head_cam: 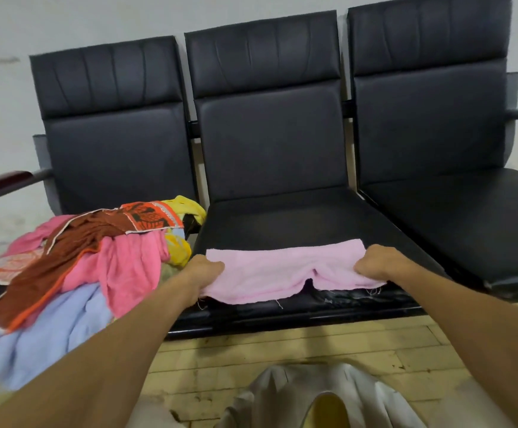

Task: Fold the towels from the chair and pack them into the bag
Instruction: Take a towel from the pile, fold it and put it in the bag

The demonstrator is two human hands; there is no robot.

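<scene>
A pale pink towel [285,270] lies folded over on the front of the middle black seat [282,223]. My left hand [203,273] grips its left end and my right hand [375,262] grips its right end, both with fingers curled into the cloth. On the left seat sits a heap of loose towels [75,273]: bright pink, light blue, brown with orange trim, yellow, and an orange patterned one. An off-white bag [322,396] stands open on the floor below me, its inside showing pale yellow.
Three joined black chairs stand against a white wall; the right seat [467,223] is bare. A wooden armrest [1,183] sticks out at the far left. Yellowish wooden floor [282,350] runs between the chairs and the bag.
</scene>
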